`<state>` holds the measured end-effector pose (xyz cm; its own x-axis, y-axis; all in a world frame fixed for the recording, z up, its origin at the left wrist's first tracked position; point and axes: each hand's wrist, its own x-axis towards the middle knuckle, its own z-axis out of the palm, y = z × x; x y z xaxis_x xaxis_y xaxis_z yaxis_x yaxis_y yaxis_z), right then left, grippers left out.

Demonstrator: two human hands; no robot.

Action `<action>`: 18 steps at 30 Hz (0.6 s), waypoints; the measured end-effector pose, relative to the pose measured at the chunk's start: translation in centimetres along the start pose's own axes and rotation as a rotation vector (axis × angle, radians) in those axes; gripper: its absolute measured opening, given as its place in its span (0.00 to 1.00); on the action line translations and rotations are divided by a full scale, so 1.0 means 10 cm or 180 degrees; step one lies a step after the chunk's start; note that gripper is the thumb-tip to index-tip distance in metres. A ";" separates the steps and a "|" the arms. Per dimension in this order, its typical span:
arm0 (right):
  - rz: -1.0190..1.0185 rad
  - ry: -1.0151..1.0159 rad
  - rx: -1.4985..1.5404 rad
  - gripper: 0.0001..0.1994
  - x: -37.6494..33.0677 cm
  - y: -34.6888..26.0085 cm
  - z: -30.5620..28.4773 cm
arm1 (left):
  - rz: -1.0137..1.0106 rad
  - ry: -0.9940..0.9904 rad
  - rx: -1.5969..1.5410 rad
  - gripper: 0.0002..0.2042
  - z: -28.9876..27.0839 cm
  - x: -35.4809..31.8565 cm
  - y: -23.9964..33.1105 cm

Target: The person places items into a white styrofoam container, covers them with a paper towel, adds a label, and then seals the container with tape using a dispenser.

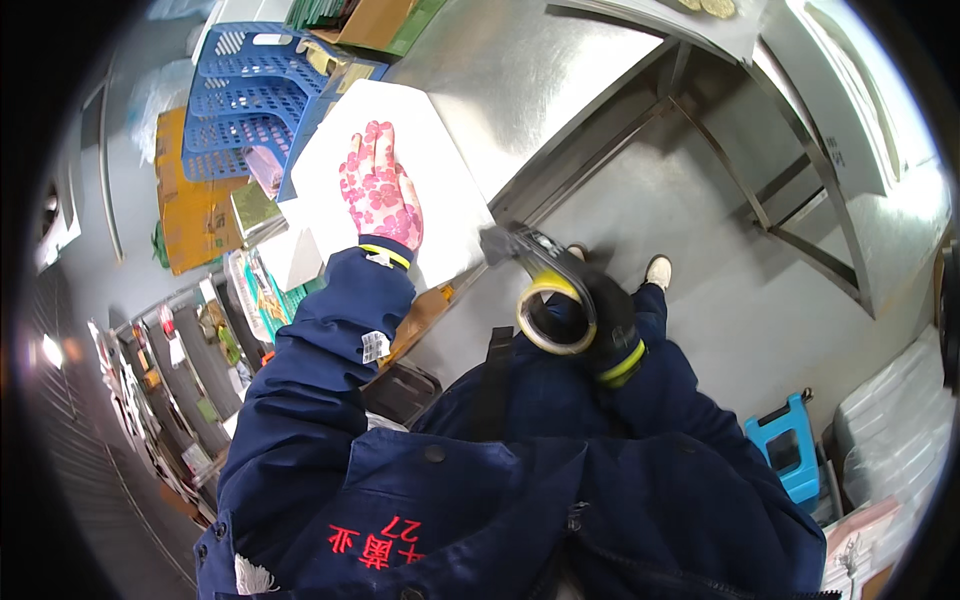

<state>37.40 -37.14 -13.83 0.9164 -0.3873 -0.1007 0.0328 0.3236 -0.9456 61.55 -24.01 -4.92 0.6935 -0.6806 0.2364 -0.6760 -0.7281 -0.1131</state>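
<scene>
Two gloved hands are used. The white packet (pixel 400 170) on the steel table (pixel 540 80) is pressed flat by the left hand (pixel 380 195), fingers spread open. The tape gun (pixel 545 295) is gripped tight in the right hand (pixel 610 330) at the packet's edge. Tape should be pulled straight while the packet is held steady.

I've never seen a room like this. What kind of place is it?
Probably a packing or stockroom workspace. A gloved left hand presses a white package on a steel table, the right hand holds a tape dispenser, and blue crates stand nearby.
</scene>
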 end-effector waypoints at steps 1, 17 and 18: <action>-0.0314 0.0120 -0.1370 0.16 -0.10 -0.36 -0.04 | 0.0053 -0.0026 0.0001 0.27 0.00 0.00 0.00; -0.0361 0.0579 -0.1430 0.17 -0.64 0.11 0.49 | 0.0864 -0.0188 -0.0318 0.26 0.09 0.06 -0.08; -0.0336 0.0588 -0.1193 0.17 -0.63 0.03 0.49 | 0.1285 -0.0385 -0.0657 0.25 0.00 0.07 -0.08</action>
<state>33.60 -30.40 -11.98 0.8279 -0.5606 -0.0188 -0.0558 -0.0489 -0.9972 62.61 -23.93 -4.61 0.3805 -0.9197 0.0973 -0.9247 -0.3800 0.0242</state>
